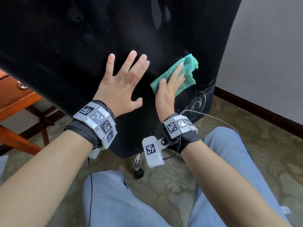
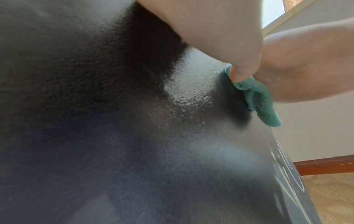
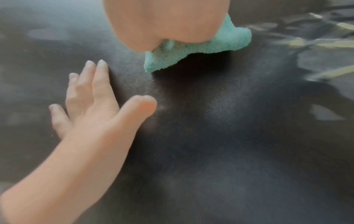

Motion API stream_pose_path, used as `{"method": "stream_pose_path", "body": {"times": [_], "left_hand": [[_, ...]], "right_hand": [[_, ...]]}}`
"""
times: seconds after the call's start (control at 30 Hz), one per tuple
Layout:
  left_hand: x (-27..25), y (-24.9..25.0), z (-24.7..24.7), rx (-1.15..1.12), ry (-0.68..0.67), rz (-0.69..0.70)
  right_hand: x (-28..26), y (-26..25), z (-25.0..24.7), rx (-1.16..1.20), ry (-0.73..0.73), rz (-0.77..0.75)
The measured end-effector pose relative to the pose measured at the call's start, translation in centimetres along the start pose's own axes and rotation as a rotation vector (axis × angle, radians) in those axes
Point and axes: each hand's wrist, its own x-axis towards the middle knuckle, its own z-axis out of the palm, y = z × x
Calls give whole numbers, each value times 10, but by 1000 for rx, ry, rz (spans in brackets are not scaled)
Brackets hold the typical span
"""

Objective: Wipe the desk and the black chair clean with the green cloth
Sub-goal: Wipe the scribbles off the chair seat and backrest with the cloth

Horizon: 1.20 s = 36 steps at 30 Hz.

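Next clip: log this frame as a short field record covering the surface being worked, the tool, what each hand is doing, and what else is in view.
surface: black textured chair back, upright, facing the person
tool: crumpled green terry cloth, flat against the chair back near its right edge
right hand: straight fingers press the cloth onto the chair
left hand: fingers spread, palm braced on the chair, beside the cloth and not touching it
surroundings: reddish wooden desk at left, patterned carpet, white wall
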Motion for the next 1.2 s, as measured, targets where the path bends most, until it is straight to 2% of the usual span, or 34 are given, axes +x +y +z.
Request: {"method": "stream_pose_path", "body": {"times": [0.13, 0.23, 0.47, 0.6, 0.73, 0.83, 0.93, 1.03, 1.2], "left_hand": [[0, 0, 0, -8, -7, 8], [2, 1, -1, 15, 5, 17], [5, 3, -3, 30, 16, 26], [8, 3, -7, 15, 8, 10], [5, 2, -5, -2, -6, 14], [3, 1, -6, 37, -10, 5], [1, -1, -7, 20, -23, 8], [1, -5, -5, -7, -15, 24], [4, -1, -4, 54, 10, 42]], "right_hand": [[6, 17, -6, -86, 39, -77], [11, 39, -17, -117, 52, -61], [25, 92, -52, -159, 152, 290], [26, 102, -51, -159, 192, 558], [-26, 110, -28, -150, 26, 498], [-47, 122, -11, -135, -16, 527], [-41, 121, -8, -218, -26, 527], [-32, 121, -19, -281, -42, 454], [20, 109, -64, -272, 87, 298]]}}
